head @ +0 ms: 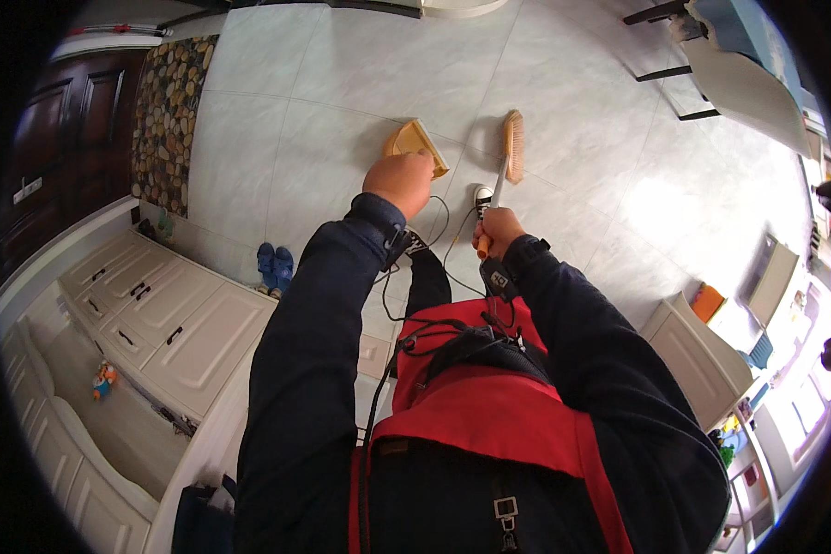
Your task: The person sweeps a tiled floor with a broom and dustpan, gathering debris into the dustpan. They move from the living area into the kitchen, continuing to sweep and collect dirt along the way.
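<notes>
My left hand [399, 183] is closed at the top of a yellow dustpan [407, 140], whose handle is hidden beneath my fist. The pan's straight lip faces right, towards the broom. In my right hand [500, 230] is the pale stick of a broom [499, 181], with its orange end showing below my fingers. The broom's head [514, 147], with light brown bristles, is at the floor to the right of the dustpan, apart from it. Dark cables hang around both wrists and in front of the red apron [471, 401] that I wear. Any dirt on the floor is too small to tell.
Grey tiles [568, 83] cover the floor. Blue slippers [275, 265] lie by a cream cabinet [173, 311] on the left. Beyond are a pebble-patterned mat [173, 118] and a dark door [69, 138]. A chair [741, 90] stands at upper right, another cream cabinet [696, 367] at lower right.
</notes>
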Available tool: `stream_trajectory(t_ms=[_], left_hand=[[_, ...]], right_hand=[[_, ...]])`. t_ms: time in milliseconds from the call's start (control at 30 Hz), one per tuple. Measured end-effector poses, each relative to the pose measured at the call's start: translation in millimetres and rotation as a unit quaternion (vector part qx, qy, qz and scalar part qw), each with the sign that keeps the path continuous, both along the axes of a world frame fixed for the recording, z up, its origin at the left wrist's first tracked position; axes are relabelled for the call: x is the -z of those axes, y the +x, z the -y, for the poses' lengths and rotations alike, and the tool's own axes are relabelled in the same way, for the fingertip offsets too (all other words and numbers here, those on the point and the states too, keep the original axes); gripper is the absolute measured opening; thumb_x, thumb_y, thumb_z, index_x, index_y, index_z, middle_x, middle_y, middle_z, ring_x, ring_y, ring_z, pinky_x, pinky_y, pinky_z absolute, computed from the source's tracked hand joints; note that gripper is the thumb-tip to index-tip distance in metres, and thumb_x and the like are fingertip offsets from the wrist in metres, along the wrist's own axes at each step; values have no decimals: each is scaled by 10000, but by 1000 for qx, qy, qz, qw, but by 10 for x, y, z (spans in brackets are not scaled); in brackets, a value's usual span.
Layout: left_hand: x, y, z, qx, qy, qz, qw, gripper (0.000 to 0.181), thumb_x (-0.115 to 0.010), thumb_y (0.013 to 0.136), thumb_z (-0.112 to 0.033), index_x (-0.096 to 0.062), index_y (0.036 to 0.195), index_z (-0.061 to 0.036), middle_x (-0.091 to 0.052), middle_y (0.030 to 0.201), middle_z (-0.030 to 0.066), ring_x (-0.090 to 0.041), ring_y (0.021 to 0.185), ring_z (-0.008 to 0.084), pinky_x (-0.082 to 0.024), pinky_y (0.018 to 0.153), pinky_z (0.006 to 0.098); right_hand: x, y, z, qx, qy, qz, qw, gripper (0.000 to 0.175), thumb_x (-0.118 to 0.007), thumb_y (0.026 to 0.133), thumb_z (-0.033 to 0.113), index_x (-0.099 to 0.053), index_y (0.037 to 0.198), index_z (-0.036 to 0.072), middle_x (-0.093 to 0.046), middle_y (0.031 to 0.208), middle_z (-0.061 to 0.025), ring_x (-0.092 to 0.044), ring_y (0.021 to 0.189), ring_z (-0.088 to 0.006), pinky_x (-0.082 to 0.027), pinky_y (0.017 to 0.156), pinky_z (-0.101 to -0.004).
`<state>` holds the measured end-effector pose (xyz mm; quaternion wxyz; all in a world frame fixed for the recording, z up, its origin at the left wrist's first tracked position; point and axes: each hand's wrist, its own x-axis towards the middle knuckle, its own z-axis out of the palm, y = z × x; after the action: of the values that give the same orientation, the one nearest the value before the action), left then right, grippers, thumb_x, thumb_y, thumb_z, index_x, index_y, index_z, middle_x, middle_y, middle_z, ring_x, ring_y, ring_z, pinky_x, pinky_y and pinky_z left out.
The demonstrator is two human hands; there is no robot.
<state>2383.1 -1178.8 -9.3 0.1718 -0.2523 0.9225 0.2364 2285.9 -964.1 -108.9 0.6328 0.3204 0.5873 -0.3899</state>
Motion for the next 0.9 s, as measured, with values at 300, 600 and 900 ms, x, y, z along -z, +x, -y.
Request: stream_trajectory(t_ms=[300, 600, 900], left_hand=[[37, -246, -26, 1, -15, 15, 1000, 185, -612, 935, -207, -590, 962, -26, -699, 782, 209, -703, 748, 411, -550, 645, 530], [43, -324, 15, 10, -13, 31, 999, 227, -619, 944, -232, -589, 985, -10, -708, 839, 218, -705, 804, 409, -549, 674, 526], [-36, -236, 29, 25, -26, 60, 998, 168, -550, 945, -173, -604, 997, -23, -724, 876, 192, -712, 830, 384, -560, 696, 501]], right_hand=[[411, 168, -259, -65, -130, -49, 988, 98, -666, 825, 167, -624, 838, 79, -632, 765, -87, -638, 680, -280, -526, 642, -461], [-125, 333, 19, -683, -334, -420, 496, 156, -835, 609, 119, -699, 685, 111, -701, 727, -45, -708, 712, -222, -559, 653, -347], [425, 1034, -180, -304, -466, -202, 806, 87, -672, 797, 138, -597, 765, 106, -608, 723, -50, -652, 667, -244, -545, 603, -430]])
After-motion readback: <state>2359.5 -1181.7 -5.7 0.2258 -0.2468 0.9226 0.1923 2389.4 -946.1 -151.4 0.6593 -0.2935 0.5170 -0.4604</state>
